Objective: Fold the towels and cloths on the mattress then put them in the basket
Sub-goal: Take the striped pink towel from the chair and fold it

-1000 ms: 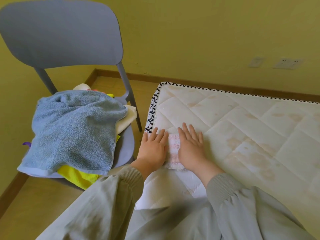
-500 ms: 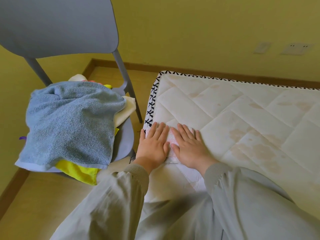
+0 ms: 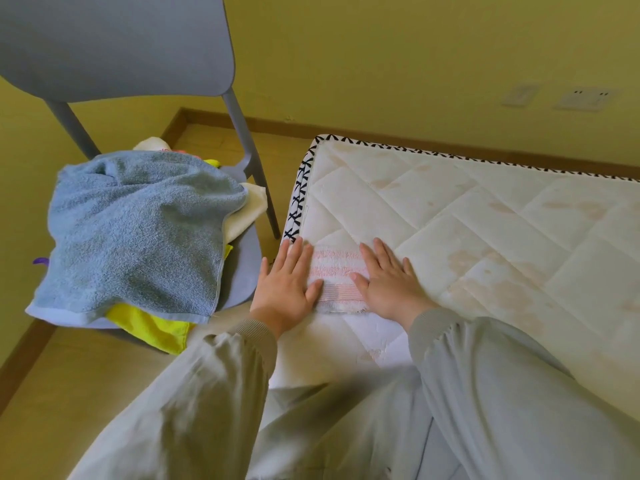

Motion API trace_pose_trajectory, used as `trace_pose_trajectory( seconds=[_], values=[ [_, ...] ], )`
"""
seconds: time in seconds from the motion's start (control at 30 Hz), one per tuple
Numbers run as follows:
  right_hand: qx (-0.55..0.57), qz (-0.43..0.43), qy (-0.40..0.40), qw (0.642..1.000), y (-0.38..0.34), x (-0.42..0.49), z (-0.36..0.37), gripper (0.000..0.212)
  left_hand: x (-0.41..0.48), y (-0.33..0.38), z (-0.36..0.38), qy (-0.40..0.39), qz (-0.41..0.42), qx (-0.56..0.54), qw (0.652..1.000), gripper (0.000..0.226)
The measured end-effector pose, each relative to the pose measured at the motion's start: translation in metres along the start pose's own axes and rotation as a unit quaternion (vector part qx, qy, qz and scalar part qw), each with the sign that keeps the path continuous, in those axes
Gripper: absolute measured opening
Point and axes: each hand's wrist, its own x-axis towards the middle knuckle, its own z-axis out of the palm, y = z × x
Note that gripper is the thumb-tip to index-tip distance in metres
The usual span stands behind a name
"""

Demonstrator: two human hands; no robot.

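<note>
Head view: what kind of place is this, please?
Probably a plain bedroom in a home: a bare quilted mattress, a grey chair with a blue towel heaped on its seat, and wall sockets.

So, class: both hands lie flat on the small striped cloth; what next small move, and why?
Probably pick up the pink-striped cloth: it lies folded small on the mattress, the left hand and right hand pressing flat on its ends.

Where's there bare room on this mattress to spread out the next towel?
Bare: the mattress beyond the right hand, out to its far trimmed edge. Crowded: the near-left corner, where it and the left hand press the pink-striped cloth, and the chair, heaped with towels.
</note>
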Motion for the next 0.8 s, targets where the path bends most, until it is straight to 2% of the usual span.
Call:
trace_pose_trajectory(
  seconds=[0.1,0.13,0.17,0.23,0.27,0.3,0.37,0.43,0.5,0.57,0.7,0.8],
  values=[
    [0.061,0.052,0.056,0.995,0.000,-0.004,-0.007,0.074,-0.001,0.003,-0.003,-0.013,-0.005,-0.012,1.000,0.076],
    [0.128,0.075,0.084,0.985,-0.003,-0.002,-0.011,0.077,0.000,0.005,-0.004,-0.016,-0.007,-0.013,1.000,0.073],
    [0.232,0.105,0.099,0.962,-0.008,0.000,-0.017,0.073,0.000,0.006,-0.006,-0.019,-0.010,-0.013,1.000,0.068],
    [0.440,0.160,0.087,0.879,-0.017,0.002,-0.026,0.046,-0.002,0.007,-0.009,-0.027,-0.017,-0.017,0.999,0.062],
    [0.496,0.182,0.066,0.846,-0.020,0.000,-0.029,0.034,-0.004,0.007,-0.011,-0.032,-0.021,-0.024,0.999,0.062],
    [0.521,0.202,0.048,0.828,-0.022,-0.002,-0.031,0.028,-0.006,0.007,-0.012,-0.037,-0.023,-0.034,0.998,0.062],
    [0.569,0.225,0.024,0.790,-0.024,-0.007,-0.034,0.032,-0.008,0.007,-0.015,-0.045,-0.019,-0.058,0.997,0.062],
    [0.635,0.201,-0.017,0.746,-0.025,-0.011,-0.039,0.032,-0.009,0.005,-0.020,-0.052,-0.006,-0.051,0.997,0.062],
    [0.687,0.171,-0.091,0.700,-0.030,-0.020,-0.047,0.022,-0.010,0.005,-0.024,-0.059,0.003,-0.015,0.998,0.061],
    [0.707,0.158,-0.108,0.680,-0.031,-0.026,-0.050,0.021,-0.010,0.008,-0.029,-0.058,0.007,0.006,0.998,0.061],
    [0.727,0.182,0.009,0.662,-0.023,-0.022,-0.063,0.029,0.001,0.025,-0.031,-0.034,0.018,-0.018,0.999,0.063],
    [0.721,0.208,0.100,0.653,0.001,-0.017,-0.084,0.019,0.018,0.054,-0.025,-0.030,0.027,-0.038,0.998,0.060]
  ],
)
